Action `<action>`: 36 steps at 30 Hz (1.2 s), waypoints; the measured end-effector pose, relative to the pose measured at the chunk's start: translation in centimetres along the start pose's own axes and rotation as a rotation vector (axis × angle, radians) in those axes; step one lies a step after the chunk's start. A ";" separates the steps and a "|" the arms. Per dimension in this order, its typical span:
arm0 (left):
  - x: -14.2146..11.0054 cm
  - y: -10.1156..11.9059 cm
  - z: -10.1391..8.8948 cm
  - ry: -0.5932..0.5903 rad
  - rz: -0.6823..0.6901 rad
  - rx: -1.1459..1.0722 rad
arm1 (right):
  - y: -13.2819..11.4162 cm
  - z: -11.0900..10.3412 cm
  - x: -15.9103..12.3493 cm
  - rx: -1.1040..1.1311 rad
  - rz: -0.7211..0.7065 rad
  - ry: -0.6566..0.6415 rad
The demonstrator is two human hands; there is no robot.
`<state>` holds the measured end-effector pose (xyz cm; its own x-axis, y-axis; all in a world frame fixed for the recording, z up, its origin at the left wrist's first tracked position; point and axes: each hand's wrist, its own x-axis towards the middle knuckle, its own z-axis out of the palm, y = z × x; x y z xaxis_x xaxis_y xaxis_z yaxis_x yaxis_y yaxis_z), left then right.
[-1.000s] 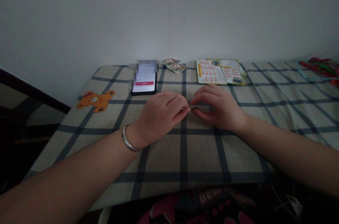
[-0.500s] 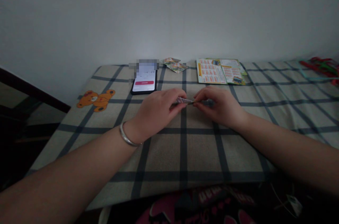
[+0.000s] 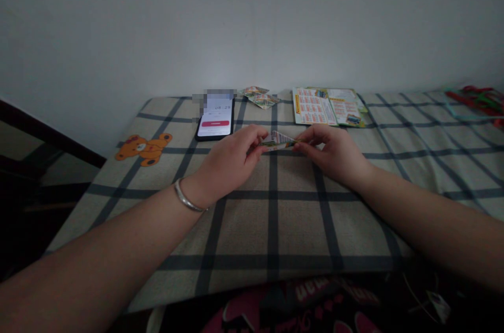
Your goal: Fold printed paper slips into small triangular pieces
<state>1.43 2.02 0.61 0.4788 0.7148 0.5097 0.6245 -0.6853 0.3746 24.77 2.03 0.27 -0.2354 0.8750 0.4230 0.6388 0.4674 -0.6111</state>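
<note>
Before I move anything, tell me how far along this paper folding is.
Two small folded paper pieces near the wall look done. In hand is a partly folded printed strip, pinched between the left hand and right hand, with a raised flap. Left, it seems: finishing that strip, perhaps then the flat printed sheets.

My one view looks from my head, forward and down (fairly close) over the cloth-covered, blue-and-beige checked counter (image 3: pixel 244 228) towards the plain pale wall (image 3: pixel 244 23).
</note>
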 end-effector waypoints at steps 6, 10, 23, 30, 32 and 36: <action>0.0 0.2 0.0 -0.047 0.061 0.084 | -0.4 0.0 -0.2 -0.031 -0.106 -0.062; 0.0 0.3 0.1 -0.090 0.128 0.031 | -0.7 0.0 -0.4 -0.070 -0.212 -0.102; -0.1 0.9 0.1 0.012 0.300 0.009 | -1.1 -0.2 -0.7 -0.040 -0.339 -0.139; -0.2 0.8 0.1 0.032 0.312 0.051 | -0.9 -0.1 -0.1 0.287 -0.140 -0.276; -0.2 0.8 0.1 0.038 0.310 0.074 | -0.8 0.1 -0.1 0.343 -0.090 -0.317; -0.1 0.8 0.1 0.034 0.281 0.084 | -0.6 0.3 0.0 0.409 -0.046 -0.361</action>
<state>1.94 1.38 0.80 0.6200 0.4926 0.6107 0.5197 -0.8410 0.1507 24.12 1.73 0.41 -0.5389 0.8065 0.2432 0.3019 0.4544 -0.8381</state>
